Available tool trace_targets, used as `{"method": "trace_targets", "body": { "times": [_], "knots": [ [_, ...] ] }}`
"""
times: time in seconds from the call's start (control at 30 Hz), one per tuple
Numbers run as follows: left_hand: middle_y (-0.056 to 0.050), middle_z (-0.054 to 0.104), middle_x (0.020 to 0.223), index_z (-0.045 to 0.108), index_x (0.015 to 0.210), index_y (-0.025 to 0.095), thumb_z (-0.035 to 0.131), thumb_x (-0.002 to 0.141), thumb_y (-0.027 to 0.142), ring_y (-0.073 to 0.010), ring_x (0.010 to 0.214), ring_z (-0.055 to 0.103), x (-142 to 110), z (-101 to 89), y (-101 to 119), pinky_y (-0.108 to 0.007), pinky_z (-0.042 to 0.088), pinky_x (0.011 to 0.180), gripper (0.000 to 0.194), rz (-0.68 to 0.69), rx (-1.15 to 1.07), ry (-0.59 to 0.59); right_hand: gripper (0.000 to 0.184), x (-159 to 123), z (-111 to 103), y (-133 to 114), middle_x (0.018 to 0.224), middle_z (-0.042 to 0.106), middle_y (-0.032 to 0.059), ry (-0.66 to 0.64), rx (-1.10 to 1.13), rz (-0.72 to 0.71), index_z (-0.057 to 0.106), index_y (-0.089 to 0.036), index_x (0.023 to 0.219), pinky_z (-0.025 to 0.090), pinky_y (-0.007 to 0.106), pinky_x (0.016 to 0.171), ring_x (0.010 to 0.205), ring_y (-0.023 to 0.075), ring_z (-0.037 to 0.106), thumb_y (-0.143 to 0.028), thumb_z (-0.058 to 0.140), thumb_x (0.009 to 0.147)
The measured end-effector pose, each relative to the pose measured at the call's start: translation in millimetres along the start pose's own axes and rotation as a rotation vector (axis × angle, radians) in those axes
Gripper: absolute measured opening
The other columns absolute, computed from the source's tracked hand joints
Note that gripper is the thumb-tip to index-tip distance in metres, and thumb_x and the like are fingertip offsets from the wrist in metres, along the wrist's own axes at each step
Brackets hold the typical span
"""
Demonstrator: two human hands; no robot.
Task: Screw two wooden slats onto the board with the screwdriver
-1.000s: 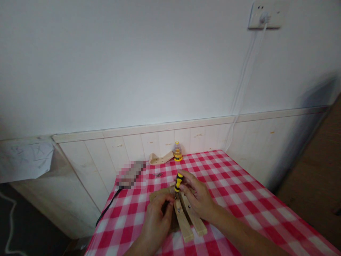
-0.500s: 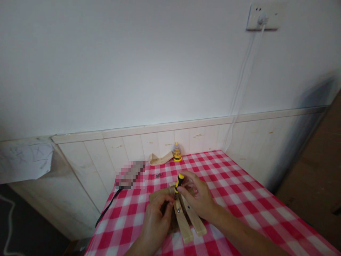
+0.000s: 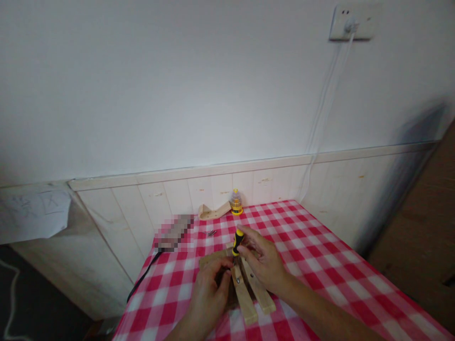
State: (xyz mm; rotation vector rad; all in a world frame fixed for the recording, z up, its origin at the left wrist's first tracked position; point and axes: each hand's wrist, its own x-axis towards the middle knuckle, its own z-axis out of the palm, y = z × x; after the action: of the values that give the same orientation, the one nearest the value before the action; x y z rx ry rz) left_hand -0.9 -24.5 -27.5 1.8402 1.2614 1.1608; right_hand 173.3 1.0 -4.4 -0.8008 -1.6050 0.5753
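Observation:
My right hand (image 3: 263, 259) is closed round the black-and-yellow handle of a screwdriver (image 3: 237, 243), which stands nearly upright. Its tip points down at a pale wooden strip (image 3: 246, 300). At that tip, my left hand (image 3: 209, 290) has thumb and forefinger pinched together beside the strip's far end; whatever lies between them is too small to make out. A metal fastener (image 3: 238, 280) shows on this strip. Alongside it, to the right, lies a second wooden strip (image 3: 263, 296), partly under my right hand. Both rest across a brown piece (image 3: 210, 258), mostly covered by my hands.
Several small metal screws (image 3: 212, 233) lie on the checked tablecloth (image 3: 298, 255). Against the wall are a curved wooden piece (image 3: 214, 214) and a clear-topped yellow container (image 3: 236, 203). A blurred-out flat object (image 3: 175, 232) with a black strap (image 3: 145, 274) lies at the left edge.
The screwdriver's handle has shifted very slightly left and is a little more upright, along with my right fingers. My left hand and the wooden strips have stayed in place.

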Motion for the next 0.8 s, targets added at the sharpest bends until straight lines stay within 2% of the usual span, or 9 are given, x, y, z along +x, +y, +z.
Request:
{"method": "trace_targets", "body": {
  "times": [0.33,0.6,0.8],
  "knots": [
    [-0.008,0.072,0.109,0.07,0.092,0.022,0.05,0.086,0.021,-0.026,0.107,0.063,0.5,0.4,-2.6,-0.042,0.051,0.093,0.021,-0.018,-0.002,-0.01,0.038,0.1,1.5,5.9,0.096,0.074,0.0035,0.041,0.071,0.059,0.066,-0.026,0.124,0.061,0.027,0.074,0.082,0.0173,0.072,-0.026,0.07,0.086],
    [-0.008,0.073,0.109,0.07,0.09,0.023,0.051,0.086,0.021,-0.0268,0.108,0.064,-0.1,-0.7,0.5,-0.044,0.051,0.094,0.02,0.03,0.003,0.027,0.039,-3.6,-2.8,-5.6,0.105,0.074,0.0063,0.007,-0.039,-0.031,0.061,-0.026,0.129,0.061,0.031,0.081,0.088,0.019,0.073,-0.017,0.059,0.091],
    [-0.007,0.072,0.111,0.069,0.092,0.023,0.049,0.086,0.018,-0.026,0.11,0.063,0.7,-0.1,0.6,-0.044,0.048,0.097,0.021,0.018,0.0,0.003,0.037,-0.6,-1.3,-3.5,0.103,0.074,0.0061,0.003,0.025,0.017,0.059,-0.025,0.129,0.06,0.032,0.084,0.091,0.0189,0.073,-0.022,0.059,0.092]
  ]
}}
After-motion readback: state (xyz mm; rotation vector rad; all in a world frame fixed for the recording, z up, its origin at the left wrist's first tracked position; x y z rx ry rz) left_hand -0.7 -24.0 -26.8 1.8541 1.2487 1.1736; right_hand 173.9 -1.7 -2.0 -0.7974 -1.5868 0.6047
